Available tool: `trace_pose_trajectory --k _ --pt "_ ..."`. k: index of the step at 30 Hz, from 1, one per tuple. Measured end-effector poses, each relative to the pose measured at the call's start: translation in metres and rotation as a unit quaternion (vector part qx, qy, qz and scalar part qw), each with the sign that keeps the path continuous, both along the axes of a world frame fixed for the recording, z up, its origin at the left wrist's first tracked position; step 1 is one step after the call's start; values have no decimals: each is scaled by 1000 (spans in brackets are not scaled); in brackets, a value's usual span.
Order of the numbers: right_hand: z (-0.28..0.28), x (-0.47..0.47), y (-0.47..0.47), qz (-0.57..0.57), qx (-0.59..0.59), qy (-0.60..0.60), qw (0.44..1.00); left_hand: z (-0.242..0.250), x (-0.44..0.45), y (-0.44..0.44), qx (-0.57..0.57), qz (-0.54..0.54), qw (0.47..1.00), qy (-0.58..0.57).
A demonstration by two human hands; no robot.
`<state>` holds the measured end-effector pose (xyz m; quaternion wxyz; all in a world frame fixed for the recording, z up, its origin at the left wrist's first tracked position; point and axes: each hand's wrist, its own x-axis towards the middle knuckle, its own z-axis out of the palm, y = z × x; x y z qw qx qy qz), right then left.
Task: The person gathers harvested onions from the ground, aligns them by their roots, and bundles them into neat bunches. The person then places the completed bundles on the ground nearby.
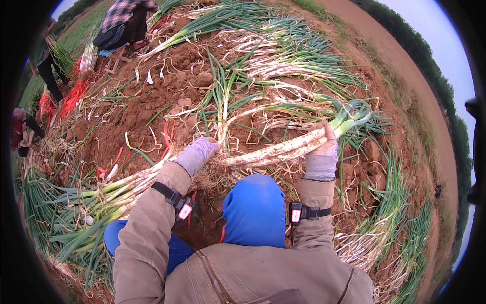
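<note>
My right hand (325,146), in a light glove or sleeve cuff, is closed around several long green onions (265,155). It grips them where the soil-stained white shafts turn to green leaves. These onions lie nearly level above my blue-covered knee, with their roots pointing left. Beside the root ends is my left hand (200,152), in a purple-and-white knit glove. Its fingers curl by the roots, partly hidden, so I cannot tell whether they grip anything. Under my left forearm lies a pile of green onions (125,188), roots towards me and leaves to the left.
Rows of pulled green onions (273,70) lie ahead on brown soil (182,81), and more (364,243) lie at right. Red plastic ties (74,97) are heaped at far left. A person in a plaid shirt (123,15) sits on a low wooden stool (114,62); others are at left.
</note>
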<state>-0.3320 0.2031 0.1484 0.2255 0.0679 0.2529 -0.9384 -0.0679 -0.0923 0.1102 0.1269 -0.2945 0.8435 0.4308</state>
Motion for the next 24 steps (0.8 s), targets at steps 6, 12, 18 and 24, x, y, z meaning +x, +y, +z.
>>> trace_pose_trajectory --k 6,12,18,24 --pt "67 0 61 -100 39 152 983 39 10 -43 5 35 999 2" --pt "7 -15 176 -175 226 20 958 85 91 -67 42 -92 991 -88" --pt "-107 -46 266 -221 320 -45 920 87 163 -34 37 -277 940 -194" --pt "-77 -128 154 -128 267 81 952 87 206 -15 91 -302 941 -123"
